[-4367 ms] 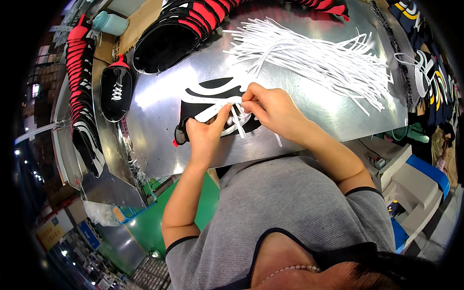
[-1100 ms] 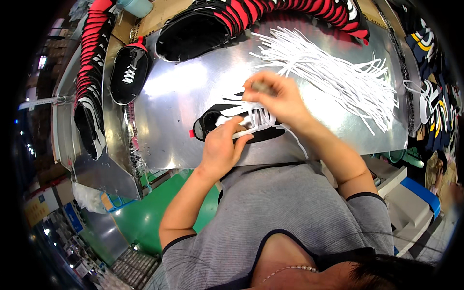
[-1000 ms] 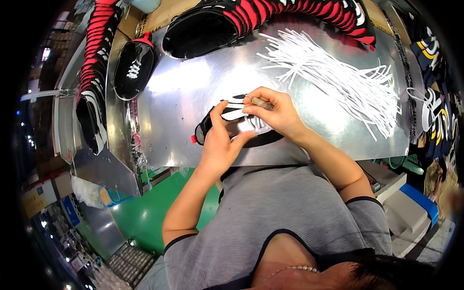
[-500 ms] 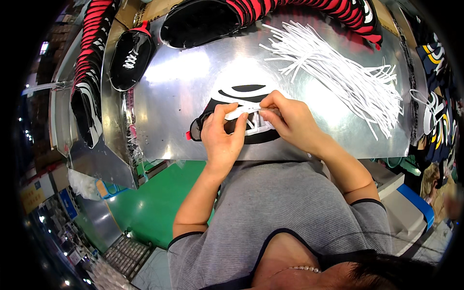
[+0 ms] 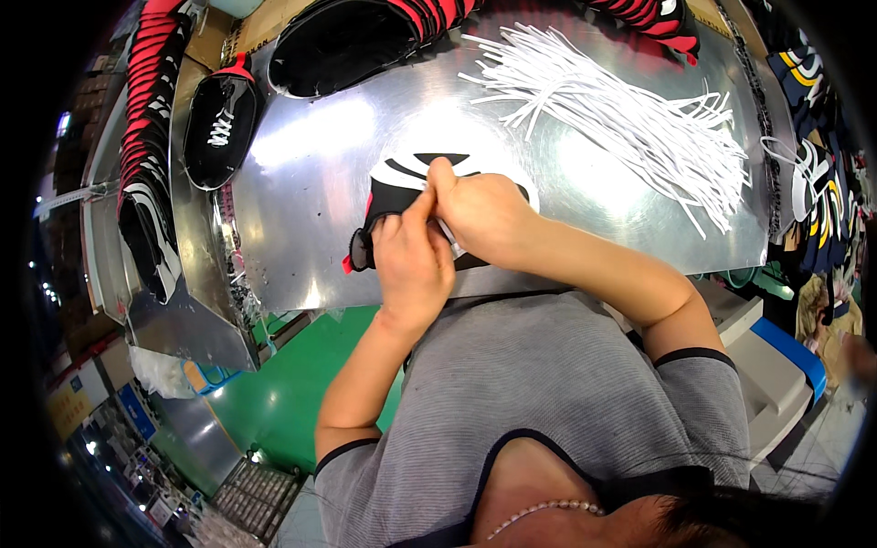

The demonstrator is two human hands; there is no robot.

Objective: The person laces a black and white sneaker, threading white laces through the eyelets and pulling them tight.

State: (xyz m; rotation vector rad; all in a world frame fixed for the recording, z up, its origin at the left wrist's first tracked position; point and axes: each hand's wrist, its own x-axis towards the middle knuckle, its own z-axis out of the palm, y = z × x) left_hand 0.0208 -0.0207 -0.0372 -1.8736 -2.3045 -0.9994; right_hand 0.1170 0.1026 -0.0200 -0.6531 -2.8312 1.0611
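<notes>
A black and white shoe upper (image 5: 388,199) with a red tab lies flat on the metal table in front of me, partly covered by both hands. My left hand (image 5: 413,267) is closed on its near side, fingers curled over the black material. My right hand (image 5: 486,219) reaches across the upper with fingers bent into a pinch. Its fingertips meet those of the left hand near the upper's middle. What lies between the right fingertips is hidden. A bundle of white shoelaces (image 5: 630,128) rests to the right of the hands.
The metal table (image 5: 301,219) carries a black upper with white lacing (image 5: 219,132) at its left. Stacked red and black uppers (image 5: 347,46) line the far edge, and another stack (image 5: 151,119) stands further left. Dark uppers with yellow trim (image 5: 831,210) are piled at far right.
My right hand has moved left over the upper, and its fingertips now meet the left hand's. The left hand has turned inward. The whole view has shifted slightly.
</notes>
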